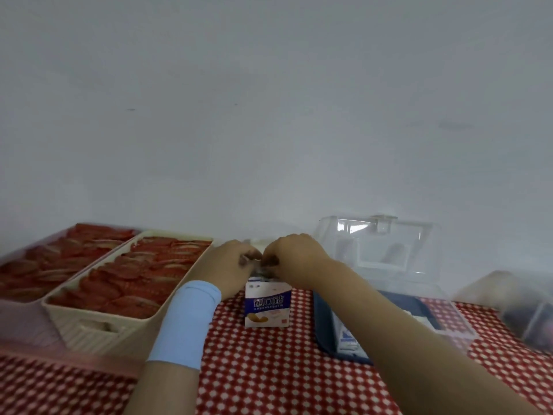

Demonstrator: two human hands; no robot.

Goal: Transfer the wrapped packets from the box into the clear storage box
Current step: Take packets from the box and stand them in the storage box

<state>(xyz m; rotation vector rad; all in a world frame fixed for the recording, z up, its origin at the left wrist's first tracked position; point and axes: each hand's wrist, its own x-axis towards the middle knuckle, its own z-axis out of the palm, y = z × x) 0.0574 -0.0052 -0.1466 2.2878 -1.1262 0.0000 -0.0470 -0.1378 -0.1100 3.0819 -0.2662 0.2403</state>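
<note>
A small white and blue snack box [267,307] stands upright on the red checked tablecloth [269,369] in the middle. My left hand [230,262] and my right hand [296,259] meet at its top, fingers curled and pinching the top flaps. The box's opening and any packets inside are hidden by my fingers. To the right sits the clear storage box [389,322] with a blue rim, its clear lid [380,244] standing open against the wall. A white and blue packet [345,339] lies inside it.
Two cream trays [89,324] full of red wrapped packets fill the left side. Another clear container [526,313] sits blurred at the far right. A white wall rises right behind the table. A blue band wraps my left wrist.
</note>
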